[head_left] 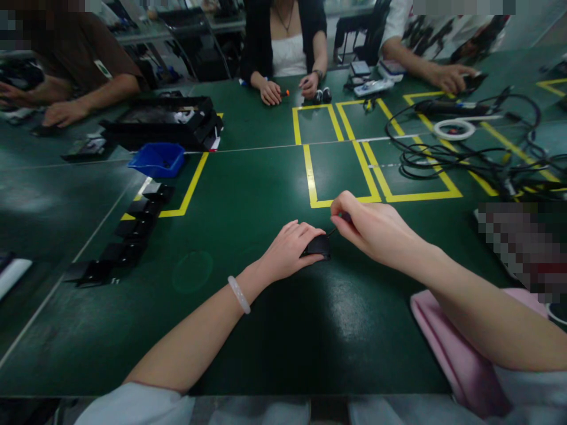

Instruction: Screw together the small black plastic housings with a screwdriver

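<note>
Tool point(345, 218), thin and dark, has its long axis slanting down-left from my right hand point(378, 231) toward the black part point(317, 245) on the green table point(283, 348). I have it in a closed pinch. My left hand point(287, 249) clasps the part from its left, partly hiding it; I can't tell whether the 2 touch.
</note>
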`<action>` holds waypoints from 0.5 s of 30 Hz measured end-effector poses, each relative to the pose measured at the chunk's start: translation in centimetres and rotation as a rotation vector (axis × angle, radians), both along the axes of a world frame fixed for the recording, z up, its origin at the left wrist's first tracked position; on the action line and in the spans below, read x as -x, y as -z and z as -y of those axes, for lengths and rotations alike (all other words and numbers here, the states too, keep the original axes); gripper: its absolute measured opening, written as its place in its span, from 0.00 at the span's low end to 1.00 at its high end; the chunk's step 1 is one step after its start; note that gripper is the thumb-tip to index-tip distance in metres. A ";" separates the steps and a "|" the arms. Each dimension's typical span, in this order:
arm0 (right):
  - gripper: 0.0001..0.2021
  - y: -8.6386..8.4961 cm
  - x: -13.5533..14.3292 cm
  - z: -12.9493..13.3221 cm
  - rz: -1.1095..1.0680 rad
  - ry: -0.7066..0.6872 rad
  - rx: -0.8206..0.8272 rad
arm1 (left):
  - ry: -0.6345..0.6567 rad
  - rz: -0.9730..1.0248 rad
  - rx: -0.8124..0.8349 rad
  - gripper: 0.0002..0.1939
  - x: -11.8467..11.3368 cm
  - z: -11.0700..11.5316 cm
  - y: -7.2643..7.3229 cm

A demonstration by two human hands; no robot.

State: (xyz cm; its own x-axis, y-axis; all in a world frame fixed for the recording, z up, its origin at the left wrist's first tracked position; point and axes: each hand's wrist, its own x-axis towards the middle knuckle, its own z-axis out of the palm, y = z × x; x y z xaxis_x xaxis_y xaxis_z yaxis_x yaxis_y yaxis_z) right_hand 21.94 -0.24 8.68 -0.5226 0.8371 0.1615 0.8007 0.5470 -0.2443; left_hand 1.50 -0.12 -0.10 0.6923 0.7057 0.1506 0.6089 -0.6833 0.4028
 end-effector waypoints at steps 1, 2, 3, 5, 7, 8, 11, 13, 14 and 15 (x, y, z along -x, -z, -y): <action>0.08 0.0 0.0 0.0 -0.010 0.000 -0.007 | -0.001 0.001 -0.001 0.21 0.0 0.0 0.0; 0.07 0.0 0.0 0.0 -0.017 -0.001 -0.008 | -0.001 0.001 -0.001 0.21 0.0 0.0 0.0; 0.07 0.0 0.0 0.1 -0.020 -0.004 -0.005 | -0.002 0.001 -0.002 0.21 0.0 0.0 0.0; 0.07 -0.1 0.0 0.1 -0.015 -0.016 0.007 | -0.005 0.000 -0.003 0.21 0.0 0.0 0.0; 0.08 -0.2 0.0 0.1 0.003 -0.027 0.017 | -0.008 0.001 -0.004 0.21 0.0 0.0 0.1; 0.09 -0.2 0.0 0.1 0.013 -0.029 0.021 | -0.007 0.002 -0.005 0.21 0.0 0.0 0.2; 0.10 -0.1 0.0 0.1 0.018 -0.022 0.021 | -0.004 0.000 -0.003 0.21 0.0 0.0 0.2; 0.09 0.0 0.0 0.0 0.001 -0.012 0.006 | -0.001 -0.002 0.001 0.22 0.0 0.0 0.2; 0.08 0.1 0.0 0.0 -0.008 -0.004 -0.003 | 0.000 -0.001 0.002 0.22 0.0 0.0 0.1; 0.07 0.1 0.0 0.0 -0.014 0.003 -0.011 | 0.000 -0.001 0.004 0.22 0.0 0.0 0.1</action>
